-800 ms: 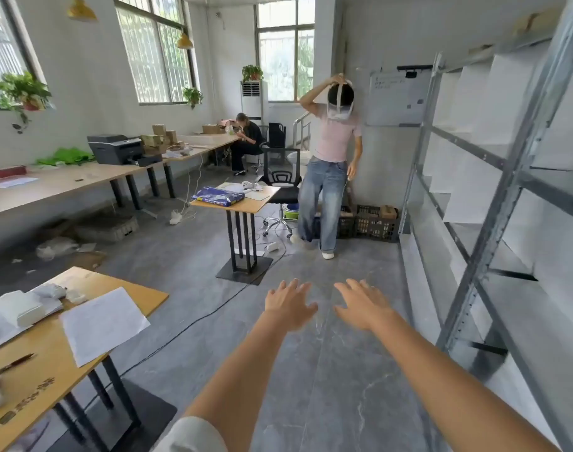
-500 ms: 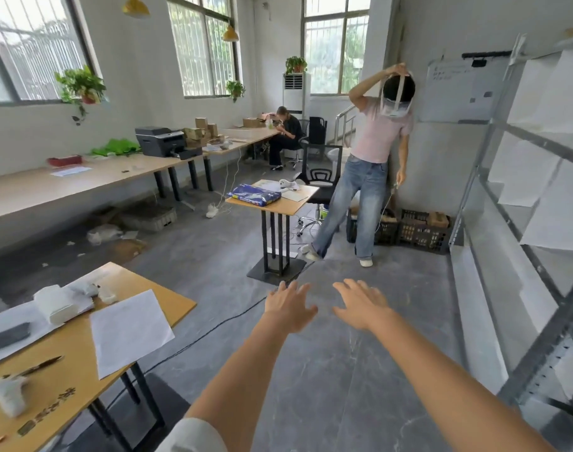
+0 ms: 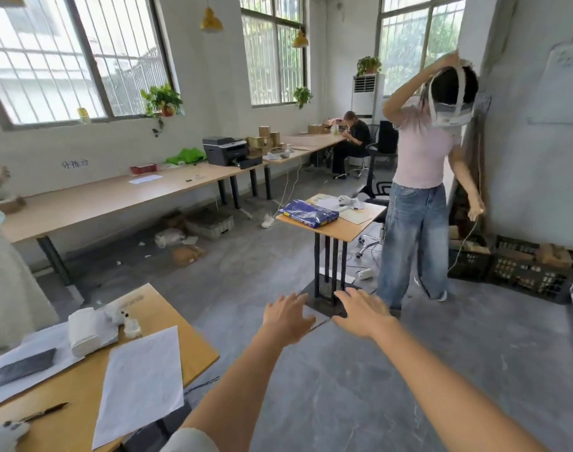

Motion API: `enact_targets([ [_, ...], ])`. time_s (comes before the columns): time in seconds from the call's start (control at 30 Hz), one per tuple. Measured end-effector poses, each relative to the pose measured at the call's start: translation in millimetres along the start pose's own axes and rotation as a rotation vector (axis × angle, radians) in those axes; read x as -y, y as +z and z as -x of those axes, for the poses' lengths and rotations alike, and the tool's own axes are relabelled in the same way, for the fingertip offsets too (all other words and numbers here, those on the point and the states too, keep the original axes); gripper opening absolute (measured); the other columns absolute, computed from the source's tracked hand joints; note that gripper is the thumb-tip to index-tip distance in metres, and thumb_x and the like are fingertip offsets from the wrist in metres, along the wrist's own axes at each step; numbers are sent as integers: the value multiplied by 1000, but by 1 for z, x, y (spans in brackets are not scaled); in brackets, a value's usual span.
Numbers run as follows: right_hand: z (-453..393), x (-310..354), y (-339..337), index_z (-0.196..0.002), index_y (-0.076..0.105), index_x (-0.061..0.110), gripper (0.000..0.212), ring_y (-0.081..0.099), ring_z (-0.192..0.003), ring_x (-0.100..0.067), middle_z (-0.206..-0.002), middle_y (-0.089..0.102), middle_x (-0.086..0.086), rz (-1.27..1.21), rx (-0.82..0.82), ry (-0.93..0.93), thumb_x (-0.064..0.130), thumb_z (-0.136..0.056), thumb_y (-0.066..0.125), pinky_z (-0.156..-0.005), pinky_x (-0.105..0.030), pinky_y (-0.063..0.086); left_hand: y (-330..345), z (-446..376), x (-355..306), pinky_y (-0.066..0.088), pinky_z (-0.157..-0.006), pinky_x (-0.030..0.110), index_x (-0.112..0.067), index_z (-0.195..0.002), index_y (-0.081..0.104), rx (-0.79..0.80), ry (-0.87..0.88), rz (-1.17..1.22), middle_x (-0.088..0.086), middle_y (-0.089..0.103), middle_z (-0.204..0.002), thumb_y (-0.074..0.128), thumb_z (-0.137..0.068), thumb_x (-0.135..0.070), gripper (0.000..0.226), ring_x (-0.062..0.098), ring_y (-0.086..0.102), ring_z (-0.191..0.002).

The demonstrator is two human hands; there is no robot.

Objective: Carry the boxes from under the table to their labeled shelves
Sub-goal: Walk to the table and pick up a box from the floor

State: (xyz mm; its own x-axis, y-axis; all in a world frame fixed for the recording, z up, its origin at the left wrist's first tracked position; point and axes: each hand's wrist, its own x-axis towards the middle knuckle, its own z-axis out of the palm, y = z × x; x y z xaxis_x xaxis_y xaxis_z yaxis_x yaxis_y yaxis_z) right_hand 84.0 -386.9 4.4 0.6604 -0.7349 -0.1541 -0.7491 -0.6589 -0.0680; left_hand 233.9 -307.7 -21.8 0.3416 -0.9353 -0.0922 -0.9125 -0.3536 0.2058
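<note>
Sitting under the long pale wood bench (image 3: 115, 203) along the window wall are the boxes: a flat grey crate-like box (image 3: 210, 223) with a ribbed side, and a brown cardboard piece (image 3: 187, 255) lying on the floor just in front of it, with crumpled white wrapping (image 3: 169, 238) beside them. Both are well away from the hands.

Left hand (image 3: 286, 318) and right hand (image 3: 363, 313) are stretched out palm-down over the grey marbled floor (image 3: 343, 386), fingers spread, holding nothing, close to each other but not touching.

Just past the fingertips is the black metal foot of a small wooden-topped stand table (image 3: 347, 228), with a shiny blue plastic-wrapped pack (image 3: 309, 214) on top. A person in a pink top and loose blue jeans (image 3: 415, 197) stands right beside that stand, arm raised to a white headset. Black plastic lattice crates (image 3: 520, 267) line the right wall.

Near left, a square-cornered wooden table (image 3: 193, 347) juts into the floor, holding a white paper sheet (image 3: 141, 383), a soft white tissue pack (image 3: 82, 331) and a dark flat phone (image 3: 25, 367).

Open floor runs between that table's corner and the stand, towards the bench.
</note>
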Motion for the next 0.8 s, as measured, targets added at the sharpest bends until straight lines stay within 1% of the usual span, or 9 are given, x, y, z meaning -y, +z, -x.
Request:
enact_targets([
  [0.1, -51, -10, -11, -145, 24, 18, 65, 35, -133, -29, -148, 35, -8, -9, 3, -33, 47, -90, 42, -105, -46, 35, -10, -47, 14, 32, -107, 44, -29, -144, 27, -3, -32, -12, 3, 40, -147, 36, -90, -48, 59, 26, 36, -134],
  [0.27, -141, -9, -20, -143, 28, 16, 63, 35, -133, -29, -147, 35, -7, 3, 39, -90, 48, -90, 41, -103, -46, 36, -21, -123, 45, 32, -107, 46, -26, -145, 27, -2, -88, -34, 5, 38, -148, 35, -90, -50, 60, 28, 34, -135],
  [0.4, -226, 1, -27, -146, 23, 18, 65, 36, -132, -29, -146, 36, -7, 34, 54, -147, 48, -91, 41, -104, -47, 35, -27, -190, 83, 32, -106, 46, -24, -145, 26, 24, -159, -34, 7, 38, -148, 34, -91, -50, 61, 29, 34, -135],
  [0.47, -273, 7, -32, -145, 23, 18, 65, 37, -132, -28, -146, 36, -7, 46, 40, -166, 49, -91, 42, -104, -46, 35, -32, -229, 105, 33, -104, 45, -23, -144, 29, 18, -195, -23, 8, 41, -146, 35, -91, -49, 60, 30, 36, -133],
  [0.63, -379, 26, -46, -144, 26, 18, 65, 39, -131, -29, -146, 38, -7, 44, 46, -182, 49, -90, 44, -103, -44, 35, -49, -319, 152, 33, -102, 43, -20, -142, 31, 8, -218, 18, 9, 45, -142, 37, -90, -47, 59, 30, 40, -129],
  [0.8, -470, 47, -53, -146, 23, 19, 66, 38, -132, -29, -149, 33, -8, 31, 86, -227, 44, -89, 46, -104, -44, 36, -67, -390, 196, 34, -102, 42, -21, -142, 32, 8, -255, 19, 10, 45, -141, 38, -90, -47, 59, 30, 41, -128],
])
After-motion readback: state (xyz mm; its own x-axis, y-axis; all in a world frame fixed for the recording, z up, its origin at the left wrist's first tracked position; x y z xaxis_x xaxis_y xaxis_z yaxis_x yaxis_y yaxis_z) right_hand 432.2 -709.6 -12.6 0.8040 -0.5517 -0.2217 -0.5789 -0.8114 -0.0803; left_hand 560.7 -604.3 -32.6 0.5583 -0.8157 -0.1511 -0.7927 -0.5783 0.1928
